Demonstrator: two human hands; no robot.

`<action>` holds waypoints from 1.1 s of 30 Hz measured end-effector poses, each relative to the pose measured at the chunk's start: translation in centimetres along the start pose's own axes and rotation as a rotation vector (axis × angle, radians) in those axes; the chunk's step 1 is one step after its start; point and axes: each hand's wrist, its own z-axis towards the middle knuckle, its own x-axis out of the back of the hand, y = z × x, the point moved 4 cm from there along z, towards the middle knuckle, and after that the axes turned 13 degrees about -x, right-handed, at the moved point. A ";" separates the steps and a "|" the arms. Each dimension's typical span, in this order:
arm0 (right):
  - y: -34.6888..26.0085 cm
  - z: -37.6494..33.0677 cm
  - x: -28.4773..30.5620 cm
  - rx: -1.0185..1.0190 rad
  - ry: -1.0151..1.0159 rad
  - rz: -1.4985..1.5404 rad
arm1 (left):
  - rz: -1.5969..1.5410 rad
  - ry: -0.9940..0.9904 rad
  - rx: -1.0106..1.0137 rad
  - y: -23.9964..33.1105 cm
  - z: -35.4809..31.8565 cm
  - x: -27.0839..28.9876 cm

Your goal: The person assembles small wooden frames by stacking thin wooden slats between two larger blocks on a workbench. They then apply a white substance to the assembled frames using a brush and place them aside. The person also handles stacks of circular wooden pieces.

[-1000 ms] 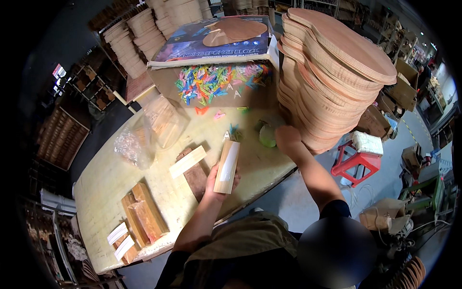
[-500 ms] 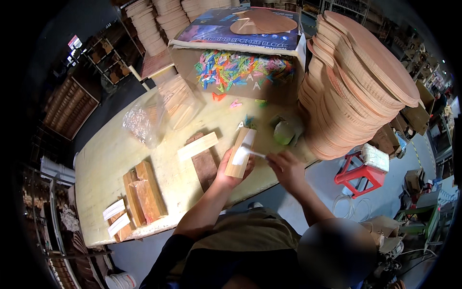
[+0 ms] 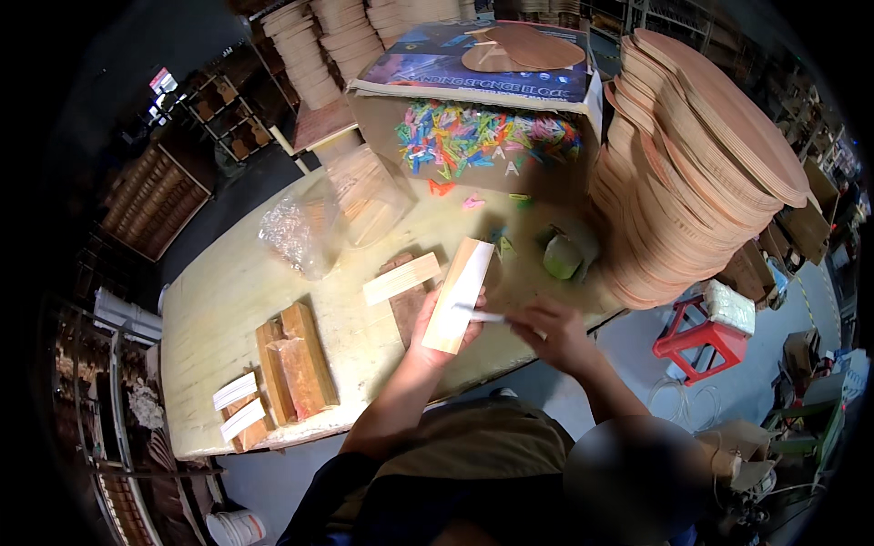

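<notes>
I see my left hand (image 3: 435, 329) closed around the lower end of a pale wooden slat (image 3: 458, 294), fingers wrapped behind it and thumb on its face, holding it tilted above the near edge of the table (image 3: 218, 309). My right hand (image 3: 553, 329) sits just at three o'clock of the slat, its fingers pinched shut on a small white strip (image 3: 481, 316) whose free end touches the slat's face.

On the table at nine o'clock from the slat lies another pale slat (image 3: 401, 278) across a darker wood piece (image 3: 407, 305). Further toward eight o'clock sits a stack of brown wooden blocks (image 3: 293, 361), with white labels (image 3: 238, 405) near it at the table's corner. At eleven o'clock a clear plastic bag (image 3: 314, 227) of thin wooden pieces rests. At twelve o'clock an open cardboard box (image 3: 482, 146) holds many coloured bits. At two o'clock a tall stack of round wooden boards (image 3: 701, 182) rises, with a green roll (image 3: 563, 257) at its foot. A red stool (image 3: 696, 337) stands on the floor at three o'clock.
</notes>
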 end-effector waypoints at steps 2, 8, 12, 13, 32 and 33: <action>0.8 0.7 -0.4 -0.133 0.004 0.037 | 0.020 -0.014 0.006 0.3 -0.6 0.3; 1.2 3.9 -0.2 -0.280 0.164 0.040 | -0.047 -0.125 -0.001 0.9 -1.8 1.6; -0.4 3.6 -1.4 -0.167 0.030 0.128 | -0.080 -0.089 -0.012 1.7 -2.6 1.1; 0.3 3.8 -2.0 -0.171 0.051 0.119 | -0.063 -0.071 -0.009 1.7 -2.8 0.9; -0.2 3.4 -4.0 -0.308 -0.119 0.255 | -0.089 -0.068 -0.108 4.7 -4.4 1.3; 1.1 3.4 -4.2 -0.349 -0.087 0.227 | -0.085 -0.066 -0.096 4.6 -4.4 1.4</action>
